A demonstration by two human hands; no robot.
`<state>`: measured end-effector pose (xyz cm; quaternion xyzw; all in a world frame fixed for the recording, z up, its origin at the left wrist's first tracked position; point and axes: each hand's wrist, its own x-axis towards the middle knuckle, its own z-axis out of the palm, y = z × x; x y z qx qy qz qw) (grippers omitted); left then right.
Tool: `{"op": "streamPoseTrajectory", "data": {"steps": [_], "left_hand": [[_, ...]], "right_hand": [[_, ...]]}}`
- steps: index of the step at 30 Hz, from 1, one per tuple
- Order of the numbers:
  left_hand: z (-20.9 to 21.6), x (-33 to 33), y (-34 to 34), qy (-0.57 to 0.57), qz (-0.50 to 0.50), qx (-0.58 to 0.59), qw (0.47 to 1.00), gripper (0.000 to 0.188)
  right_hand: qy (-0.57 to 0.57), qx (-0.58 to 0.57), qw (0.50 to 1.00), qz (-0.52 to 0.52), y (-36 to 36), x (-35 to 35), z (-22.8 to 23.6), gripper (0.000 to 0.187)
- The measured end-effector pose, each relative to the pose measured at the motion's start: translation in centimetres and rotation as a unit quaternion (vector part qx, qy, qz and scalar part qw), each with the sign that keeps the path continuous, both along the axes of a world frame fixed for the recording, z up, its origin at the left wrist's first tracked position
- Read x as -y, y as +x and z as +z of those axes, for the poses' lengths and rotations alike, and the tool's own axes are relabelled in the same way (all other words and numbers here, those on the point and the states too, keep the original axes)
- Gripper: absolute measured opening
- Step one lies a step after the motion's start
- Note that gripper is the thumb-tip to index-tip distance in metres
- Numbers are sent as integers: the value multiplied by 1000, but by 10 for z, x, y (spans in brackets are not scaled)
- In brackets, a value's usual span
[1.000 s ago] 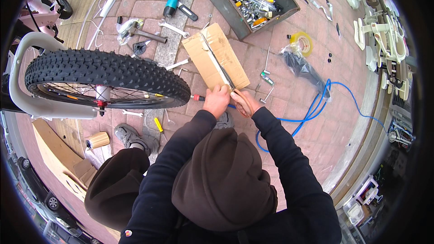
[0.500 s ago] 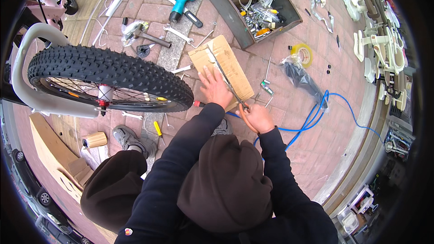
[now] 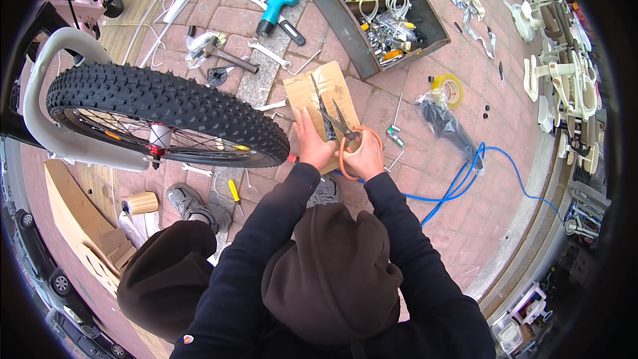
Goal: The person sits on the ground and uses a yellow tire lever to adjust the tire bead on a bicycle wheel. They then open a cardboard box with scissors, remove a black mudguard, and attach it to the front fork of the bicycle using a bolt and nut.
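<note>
My right hand (image 3: 365,157) grips the orange-handled scissors (image 3: 379,135), their blades spread and pointing away from me over a brown piece of cardboard (image 3: 335,83). A dark, narrow gap runs along the middle of the cardboard, beside the blades. On its near left part, my left hand (image 3: 314,141) holds the cardboard, with the fingers pointing away and the thumb near the gap. How far the fingers wrap round the cardboard is partly hidden.
Left of my hands stands a bicycle wheel (image 3: 166,100) in a white fork. Beyond lie a teal drill (image 3: 276,5), a wrench (image 3: 269,55) and a metal toolbox (image 3: 362,43). Clear tape (image 3: 450,90) and a blue hose (image 3: 438,197) lie to the right, a yellow screwdriver (image 3: 234,191) near my shoe.
The scissors have opened and now stand over the cardboard, my right hand moving slightly left. My left hand has gone from lying flat to holding the cardboard, a little nearer me.
</note>
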<state>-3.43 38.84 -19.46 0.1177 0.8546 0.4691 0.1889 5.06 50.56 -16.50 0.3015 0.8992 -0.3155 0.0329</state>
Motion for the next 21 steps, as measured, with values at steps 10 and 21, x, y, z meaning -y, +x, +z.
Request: {"op": "streamPoseTrajectory", "data": {"steps": [10, 21], "left_hand": [[-5, 25, 7, 149, 119, 142, 971, 65], [-7, 25, 25, 67, 143, 122, 980, 26]], "right_hand": [[83, -96, 992, 8, -10, -6, -11, 41], [151, -53, 985, 58, -27, -13, -27, 29]]}}
